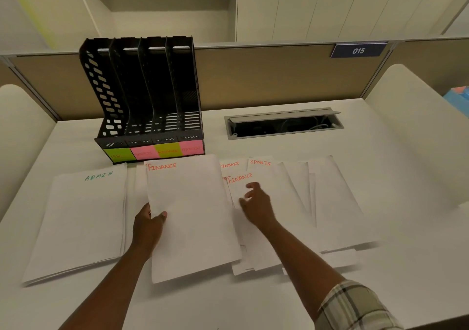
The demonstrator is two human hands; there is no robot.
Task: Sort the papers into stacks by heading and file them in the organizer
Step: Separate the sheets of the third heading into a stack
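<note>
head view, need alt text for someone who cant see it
A person's left hand grips a sheet headed FINANCE while the right hand reaches onto a spread of unsorted papers. An ADMIN stack lies left, before an empty black four-slot organizer.

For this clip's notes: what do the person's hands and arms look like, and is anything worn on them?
Both hands, left hand and right hand, are bare: no gloves, rings or watch show. The left forearm is uncovered as far as the frame shows. The right arm carries a short plaid sleeve, pale with grey and tan checks, ending above the elbow.
</note>
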